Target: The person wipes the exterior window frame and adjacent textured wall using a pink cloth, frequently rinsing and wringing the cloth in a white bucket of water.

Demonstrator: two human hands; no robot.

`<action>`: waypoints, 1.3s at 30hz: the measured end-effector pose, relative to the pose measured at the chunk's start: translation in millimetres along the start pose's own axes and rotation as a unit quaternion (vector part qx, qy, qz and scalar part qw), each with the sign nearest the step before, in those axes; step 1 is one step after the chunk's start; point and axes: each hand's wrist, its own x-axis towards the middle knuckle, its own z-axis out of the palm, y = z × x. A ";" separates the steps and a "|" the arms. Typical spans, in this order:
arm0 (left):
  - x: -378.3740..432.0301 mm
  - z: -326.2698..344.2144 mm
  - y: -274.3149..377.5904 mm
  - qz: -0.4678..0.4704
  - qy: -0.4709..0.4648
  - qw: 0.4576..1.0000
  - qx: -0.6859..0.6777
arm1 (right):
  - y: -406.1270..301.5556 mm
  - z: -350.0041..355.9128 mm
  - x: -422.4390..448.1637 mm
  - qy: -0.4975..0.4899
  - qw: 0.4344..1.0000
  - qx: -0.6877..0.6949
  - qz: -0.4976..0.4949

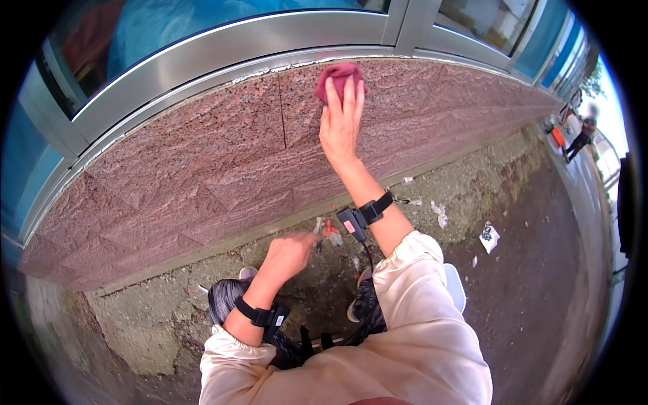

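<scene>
My right hand [341, 124] presses a crumpled dark red cloth [340, 71] flat against the top of a pink granite wall facing [217, 126], its fingers spread over the fabric. Just above the cloth runs the metal window frame [283, 35], with a ragged whitish strip [260, 74] along the joint below it. My left hand [289, 257] hangs in front of the lower wall, above the ground, touching nothing that I can see. Its fingers are bent and the palm side is hidden. Each forearm wears a black strap with a small device [352, 223], the right one with a cable.
Broken concrete [136, 324] runs along the wall's foot, with litter [331, 234] and a white wrapper [489, 238] on the ground. A pale seat edge [454, 288] shows beside me. Far right, a person [582, 134] stands near an orange object [557, 135].
</scene>
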 end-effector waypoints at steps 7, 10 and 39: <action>5.3 2.8 11.2 0.028 0.017 0.999 -0.016 | 121.0 -32.7 50.6 0.094 0.980 -0.044 0.169; 1.2 3.7 5.8 0.038 0.032 0.999 -0.010 | 123.7 -34.4 62.3 0.101 0.976 -0.043 0.188; 5.1 7.5 3.3 -0.012 -0.030 0.999 0.007 | 130.4 -64.7 73.3 0.061 0.985 -0.146 0.072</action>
